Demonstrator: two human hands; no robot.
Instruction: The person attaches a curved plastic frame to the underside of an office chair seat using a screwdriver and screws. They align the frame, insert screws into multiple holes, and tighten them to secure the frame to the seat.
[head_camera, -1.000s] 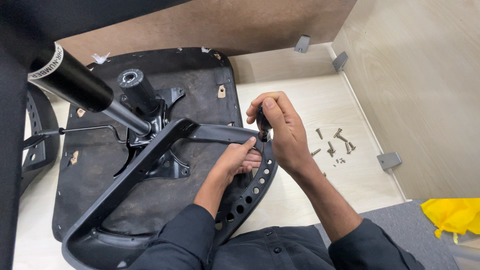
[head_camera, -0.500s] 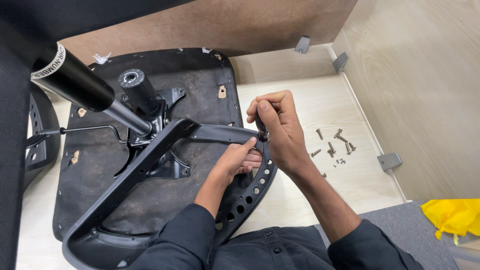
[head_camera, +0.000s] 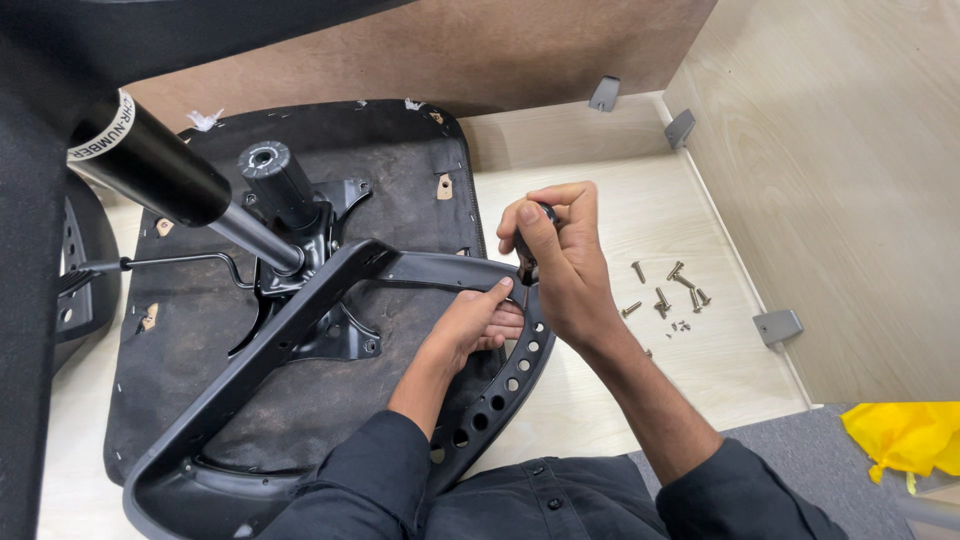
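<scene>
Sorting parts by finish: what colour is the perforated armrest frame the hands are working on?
Black, as the head view shows: the armrest frame is black plastic with round holes.

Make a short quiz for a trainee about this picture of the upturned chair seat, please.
1. True or false: the right hand grips a screwdriver.
2. Where do the loose screws lie? A) on the seat B) on the wooden surface right of the hands C) in a box
3. What does the left hand touch?

Key: 1 true. 2 B. 3 The black armrest frame on the seat underside.
</scene>
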